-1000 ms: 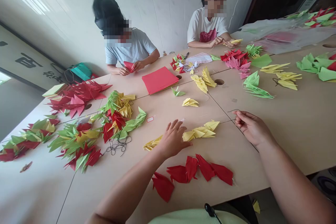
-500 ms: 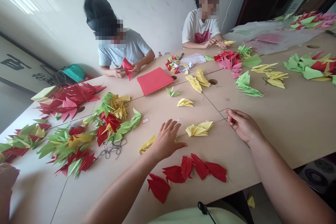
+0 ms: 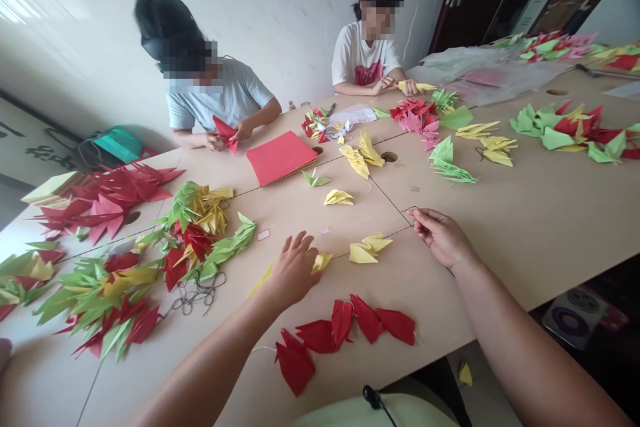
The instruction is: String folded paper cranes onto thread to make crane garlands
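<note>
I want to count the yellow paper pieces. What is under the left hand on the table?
Under the left hand lie yellow folded papers: one end shows past the fingers, another tip near the wrist. The part between is covered, so how many pieces lie there cannot be seen.

Left hand (image 3: 295, 267): palm down on the surface (image 3: 525, 213), fingers over a yellow folded crane (image 3: 320, 261).
Right hand (image 3: 440, 237): fingertips pinching a thin dark thread (image 3: 411, 207).
Yellow crane pair (image 3: 367, 249): between both hands.
Red crane string (image 3: 345, 333): near edge.
Red paper stack (image 3: 280, 157): before a co-worker's hands (image 3: 227, 137).
</note>
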A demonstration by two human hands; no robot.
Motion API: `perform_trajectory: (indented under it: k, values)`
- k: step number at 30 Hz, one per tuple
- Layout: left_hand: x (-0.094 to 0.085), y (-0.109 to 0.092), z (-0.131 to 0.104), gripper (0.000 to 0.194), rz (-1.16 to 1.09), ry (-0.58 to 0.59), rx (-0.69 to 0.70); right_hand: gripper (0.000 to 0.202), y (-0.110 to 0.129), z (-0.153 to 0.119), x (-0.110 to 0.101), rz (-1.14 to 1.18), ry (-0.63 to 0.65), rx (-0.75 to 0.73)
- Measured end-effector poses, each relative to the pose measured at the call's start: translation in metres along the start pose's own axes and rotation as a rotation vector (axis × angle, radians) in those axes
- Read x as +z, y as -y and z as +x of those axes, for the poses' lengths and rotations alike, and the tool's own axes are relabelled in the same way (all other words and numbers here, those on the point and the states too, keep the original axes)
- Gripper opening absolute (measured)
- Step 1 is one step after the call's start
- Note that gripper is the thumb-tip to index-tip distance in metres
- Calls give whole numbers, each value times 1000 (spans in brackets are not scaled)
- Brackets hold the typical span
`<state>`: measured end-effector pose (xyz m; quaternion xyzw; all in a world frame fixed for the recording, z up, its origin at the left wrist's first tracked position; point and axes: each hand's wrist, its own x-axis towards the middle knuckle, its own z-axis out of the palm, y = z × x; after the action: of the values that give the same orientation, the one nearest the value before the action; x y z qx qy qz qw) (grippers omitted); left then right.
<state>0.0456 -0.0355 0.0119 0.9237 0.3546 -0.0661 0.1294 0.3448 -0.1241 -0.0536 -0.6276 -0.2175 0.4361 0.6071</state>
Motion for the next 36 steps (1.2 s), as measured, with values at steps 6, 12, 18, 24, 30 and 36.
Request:
perform_trajectory:
  k: [6, 12, 18, 24, 30, 36]
  values:
    - [6, -21, 18, 68, -32, -8, 79, 18, -1, 0, 0, -46, 7, 7]
    - [16, -49, 53, 51, -33, -7, 180, 18, -1, -1, -1, -48, 5, -6]
    - [5, -21, 38, 36, 37, 2, 122, 17, 0, -1, 1, -54, 24, 2]
    - [-4, -11, 22, 44, 91, 14, 76, 17, -2, 0, 2, -72, 39, 10]
    - [4, -58, 59, 55, 41, -49, 164, 17, -2, -1, 3, -80, 30, -6]
    - [10, -63, 77, 20, 29, -8, 211, 17, -1, -2, 2, -77, 32, -41]
